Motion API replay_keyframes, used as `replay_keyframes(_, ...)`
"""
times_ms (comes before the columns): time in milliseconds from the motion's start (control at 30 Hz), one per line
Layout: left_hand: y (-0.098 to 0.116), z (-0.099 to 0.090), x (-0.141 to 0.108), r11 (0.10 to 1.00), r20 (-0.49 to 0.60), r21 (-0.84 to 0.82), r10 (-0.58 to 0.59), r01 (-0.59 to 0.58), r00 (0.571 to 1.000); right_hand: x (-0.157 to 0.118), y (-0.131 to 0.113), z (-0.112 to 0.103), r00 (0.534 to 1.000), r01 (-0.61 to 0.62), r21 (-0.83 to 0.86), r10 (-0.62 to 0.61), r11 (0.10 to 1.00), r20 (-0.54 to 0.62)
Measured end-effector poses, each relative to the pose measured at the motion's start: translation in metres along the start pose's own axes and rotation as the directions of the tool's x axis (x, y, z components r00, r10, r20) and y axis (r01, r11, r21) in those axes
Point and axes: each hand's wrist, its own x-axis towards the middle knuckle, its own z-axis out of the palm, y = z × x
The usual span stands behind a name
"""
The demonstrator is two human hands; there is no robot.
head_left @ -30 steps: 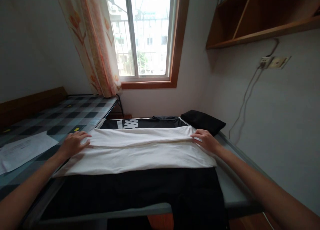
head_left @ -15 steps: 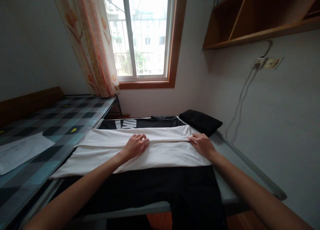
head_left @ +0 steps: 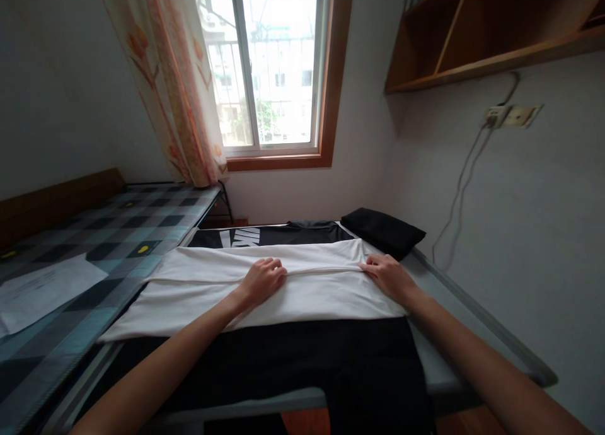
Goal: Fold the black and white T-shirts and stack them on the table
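Note:
A black-and-white top (head_left: pixel 302 299) lies spread over the table, its white panel across the middle and black cloth on the near and far sides. Large white letters show on the far black part, partly covered. My left hand (head_left: pixel 263 277) rests on the white panel, fingers curled and closed on a crease near the middle. My right hand (head_left: pixel 388 275) pinches the same crease at the panel's right end. Between the two hands the crease runs nearly straight. Black cloth hangs over the table's near edge.
A folded black cloth item (head_left: pixel 382 231) sits at the table's far right. The pale table (head_left: pixel 472 340) meets the right wall. To the left is a checked mattress (head_left: pixel 142 224) with a paper sheet (head_left: pixel 50 290). A wooden shelf (head_left: pixel 491 66) and a cable (head_left: pixel 456 198) are at right.
Both hands stay on the crease with almost no movement. The whole view has shifted slightly, so things appear a little lower and further right.

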Motion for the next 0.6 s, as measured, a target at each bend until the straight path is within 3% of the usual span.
replay_keyframes(167, -0.003, 0.014, -0.008, 0.999, -0.077, -0.041, -0.010, 0.007, 0.997, 0.006, 0.001, -0.008, 0.997, 0.048, -0.001, -0.047, 0.999, 0.058)
replay_keyframes(367, 0.000, 0.014, -0.005, 0.998, -0.067, -0.054, -0.034, 0.030, 0.997, 0.047, -0.021, -0.014, 0.992, -0.122, 0.004, 0.122, 0.993, -0.029)
replay_keyframes(500, -0.003, 0.001, -0.011, 0.999, -0.002, -0.003, -0.032, 0.032, 0.999, 0.091, -0.048, 0.005, 0.983, -0.168, 0.190, 0.180, 0.967, -0.045)
replay_keyframes(600, -0.025, -0.013, -0.030, 0.993, 0.078, 0.064, -0.107, 0.102, 0.991, 0.108, -0.063, 0.030, 0.980, -0.195, 0.223, 0.197, 0.955, 0.015)
